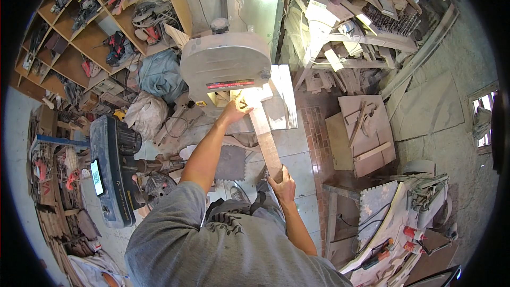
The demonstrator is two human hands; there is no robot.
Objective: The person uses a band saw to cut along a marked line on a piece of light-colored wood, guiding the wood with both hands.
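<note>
A grey band saw (223, 58) stands ahead of me, its table brightly lit under the housing. A long wooden board (264, 141) runs from the saw's working area back toward my body. My left hand (232, 111) grips the board's far part beside a pale piece of wood just below the housing; its fingertips are hard to make out in the glare, and the blade is hidden. My right hand (282, 183) is closed around the near end of the board, low in the view.
A drill press (114, 170) stands at my left. Shelves of power tools (114, 48) are at upper left, and a heap of offcuts (361, 10) at upper right. Wooden panels (366, 135) lean on the right. A cluttered bench (393, 234) with bottles is at lower right.
</note>
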